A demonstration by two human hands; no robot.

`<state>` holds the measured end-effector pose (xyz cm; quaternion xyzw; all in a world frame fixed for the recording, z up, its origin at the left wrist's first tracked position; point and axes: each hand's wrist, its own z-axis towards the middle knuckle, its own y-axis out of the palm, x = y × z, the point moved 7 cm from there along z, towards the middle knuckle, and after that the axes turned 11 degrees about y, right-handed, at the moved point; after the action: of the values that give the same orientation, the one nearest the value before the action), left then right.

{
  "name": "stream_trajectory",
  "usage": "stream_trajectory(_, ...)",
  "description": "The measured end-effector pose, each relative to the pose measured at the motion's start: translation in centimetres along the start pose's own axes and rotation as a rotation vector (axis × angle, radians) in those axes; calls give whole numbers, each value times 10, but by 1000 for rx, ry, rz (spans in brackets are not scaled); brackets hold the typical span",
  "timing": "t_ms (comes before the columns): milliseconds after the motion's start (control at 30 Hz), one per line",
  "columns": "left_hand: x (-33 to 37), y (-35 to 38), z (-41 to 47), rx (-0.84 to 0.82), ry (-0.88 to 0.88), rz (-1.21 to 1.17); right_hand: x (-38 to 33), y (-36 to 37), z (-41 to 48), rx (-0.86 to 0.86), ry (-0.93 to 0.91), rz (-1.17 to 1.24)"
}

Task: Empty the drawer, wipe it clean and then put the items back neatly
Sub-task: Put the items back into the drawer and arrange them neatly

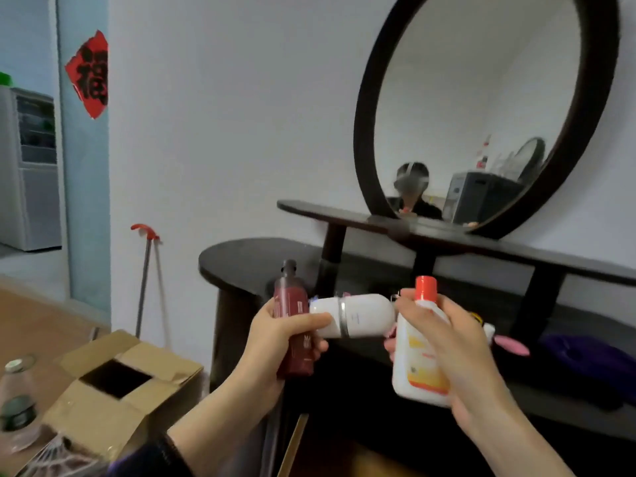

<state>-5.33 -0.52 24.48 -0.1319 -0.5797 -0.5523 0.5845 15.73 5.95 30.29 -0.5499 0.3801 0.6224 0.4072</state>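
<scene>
Two bottles are being held by the left hand [275, 333] — a dark red bottle [293, 325] kept upright and a white container [354, 315] lying sideways, its fingers clamped around both. A white bottle with a red cap [418, 352] is being gripped upright by the right hand [454, 346], fingers wrapped around its body. All three items are being held in the air in front of the dark dressing table [247, 258] — below its round mirror [481, 108]. An open cardboard box [120, 376] is sitting on the floor at lower left, with a clear plastic bottle [17, 401] beside it.
</scene>
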Motion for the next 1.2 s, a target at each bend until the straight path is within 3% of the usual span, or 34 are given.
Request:
stream_trajectory(167, -60, -24, -95, 11, -166, 159, 97, -23, -76, 1, 232, -9)
stream_trajectory(333, -146, -44, -146, 44, -399, 252, 220, -45, -97, 119, 510, 55)
stream_trajectory(567, -232, -59, -157, -3, -545, 421, 330, -47, -85, -43, 880, -2)
stream_trajectory(933, -284, -83, -161, -85, -767, 597, 370, -75, -55, -116, 891, -235)
stream_trajectory(1067, -284, -88, -151, -399, -567, 1019, 378, -76, -54, -180, 845, -352)
stream_trajectory(1200, -286, -90, -151, -595, -518, 1254, 385, -71, -56, -244, 801, -473)
